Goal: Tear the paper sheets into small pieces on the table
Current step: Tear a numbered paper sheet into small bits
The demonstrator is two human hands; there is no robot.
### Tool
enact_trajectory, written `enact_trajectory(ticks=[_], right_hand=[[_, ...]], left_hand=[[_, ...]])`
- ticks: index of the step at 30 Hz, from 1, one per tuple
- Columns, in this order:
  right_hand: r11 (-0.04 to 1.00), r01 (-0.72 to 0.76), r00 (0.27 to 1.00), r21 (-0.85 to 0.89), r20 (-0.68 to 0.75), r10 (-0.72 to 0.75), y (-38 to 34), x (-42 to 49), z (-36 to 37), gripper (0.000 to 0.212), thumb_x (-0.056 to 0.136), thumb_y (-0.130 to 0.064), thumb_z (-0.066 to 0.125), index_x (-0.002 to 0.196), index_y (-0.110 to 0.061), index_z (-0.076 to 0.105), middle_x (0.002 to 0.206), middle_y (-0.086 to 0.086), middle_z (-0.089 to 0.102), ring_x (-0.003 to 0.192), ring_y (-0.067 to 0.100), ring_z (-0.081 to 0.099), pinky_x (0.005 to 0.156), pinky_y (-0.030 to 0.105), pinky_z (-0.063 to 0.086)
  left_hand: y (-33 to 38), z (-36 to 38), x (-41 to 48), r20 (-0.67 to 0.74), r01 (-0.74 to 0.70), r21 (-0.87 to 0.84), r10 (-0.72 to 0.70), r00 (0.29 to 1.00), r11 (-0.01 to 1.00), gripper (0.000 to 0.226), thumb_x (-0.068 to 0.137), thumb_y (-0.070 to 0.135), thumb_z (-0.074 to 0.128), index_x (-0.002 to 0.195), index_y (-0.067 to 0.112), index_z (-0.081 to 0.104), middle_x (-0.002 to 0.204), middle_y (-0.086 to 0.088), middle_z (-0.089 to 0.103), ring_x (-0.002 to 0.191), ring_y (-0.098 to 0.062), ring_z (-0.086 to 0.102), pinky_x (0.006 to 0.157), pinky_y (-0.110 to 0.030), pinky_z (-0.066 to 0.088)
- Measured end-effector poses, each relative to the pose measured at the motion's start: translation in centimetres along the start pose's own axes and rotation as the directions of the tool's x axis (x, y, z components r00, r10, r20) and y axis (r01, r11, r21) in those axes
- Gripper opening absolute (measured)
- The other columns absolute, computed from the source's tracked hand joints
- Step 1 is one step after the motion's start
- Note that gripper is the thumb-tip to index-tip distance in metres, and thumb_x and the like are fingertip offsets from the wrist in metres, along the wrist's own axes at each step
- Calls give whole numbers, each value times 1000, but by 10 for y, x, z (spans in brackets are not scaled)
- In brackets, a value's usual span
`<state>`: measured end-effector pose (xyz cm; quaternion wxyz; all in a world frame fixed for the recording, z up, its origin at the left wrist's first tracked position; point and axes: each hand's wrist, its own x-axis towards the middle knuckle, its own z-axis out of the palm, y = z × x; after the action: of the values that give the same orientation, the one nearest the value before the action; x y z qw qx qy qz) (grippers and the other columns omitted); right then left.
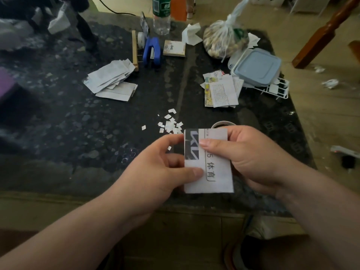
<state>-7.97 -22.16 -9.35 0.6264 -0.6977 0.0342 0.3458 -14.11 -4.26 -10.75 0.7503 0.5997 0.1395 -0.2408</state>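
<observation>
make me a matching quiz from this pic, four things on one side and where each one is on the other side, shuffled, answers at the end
Things
1. printed paper sheet
2. small torn pieces
3. plastic bottle
4. pale blue lidded box

Places
A. upright at the far edge of the table
B. pinched between the left hand and the right hand
C. on the right side, near the tied bag
D. scattered on the table just beyond the hands

Pairs: 1-B, 2-D, 3-A, 4-C
</observation>
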Motion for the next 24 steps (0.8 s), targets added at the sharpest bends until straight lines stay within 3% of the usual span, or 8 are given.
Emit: enact_trajectory(ticks=[3,6,9,13,16,18,20,24], right_hand=[[996,-44,998,83,54,39,0,-5,4,14,95,-10,62,101,-4,74,93,19,78,85,31,77,70,41,64],[995,-68,995,68,81,62,-3,-7,3,13,93,-7,63,89,-7,75,89,21,77,77,31,77,63,37,63],[997,-76,989,27,130,72,-5,-7,5,11,86,-10,67,92,-5,74,91,22,76,80,34,76,69,41,63],[996,-90,990,-4,104,90,-5,-3,8,19,78,-23,70,88,-6,71,87,21,75,81,34,75,76,46,60],[993,-115,990,22,83,113,-5,-1,8,16,85,-23,69,84,-7,71,83,20,74,72,31,74,64,39,59],[990,-132,988,50,84,128,-7,-1,8,18,84,-23,70,86,-5,69,80,20,72,66,27,71,60,35,56],[984,-140,985,109,116,127,-8,-1,6,26,82,-20,76,94,2,68,87,26,70,74,33,68,73,39,52],[963,-147,979,224,175,109,-9,-3,4,39,79,-16,70,104,14,63,97,33,66,90,39,61,83,43,49]], left_hand=[[-3,5,-6,-21,-37,-130,34,999,991,55,76,7,74,128,20,61,102,-17,78,96,-30,77,75,-35,63],[-4,4,-4,-169,-113,-105,95,981,988,50,73,21,75,122,22,65,88,-9,77,80,-21,75,66,-27,58],[-2,-2,0,-242,-175,-71,153,958,982,51,73,18,77,123,21,62,80,-8,74,78,-23,74,73,-35,56],[3,-6,-2,-194,-186,34,189,963,982,46,82,8,77,122,24,59,77,-6,76,79,-21,77,72,-33,56],[1,-8,-4,-164,-221,91,234,958,971,32,85,9,76,113,21,65,83,-9,77,80,-22,77,71,-32,58],[-1,-8,-3,-143,-269,41,272,952,962,20,86,8,76,105,13,72,86,-14,77,79,-26,75,71,-32,59],[-2,-9,-3,-90,-314,-98,306,948,944,16,84,5,74,100,6,76,84,-20,73,73,-27,70,67,-30,58],[-3,-11,-3,-2,-349,-229,359,933,909,31,77,-5,57,100,0,76,79,-19,69,70,-25,67,66,-30,56]])
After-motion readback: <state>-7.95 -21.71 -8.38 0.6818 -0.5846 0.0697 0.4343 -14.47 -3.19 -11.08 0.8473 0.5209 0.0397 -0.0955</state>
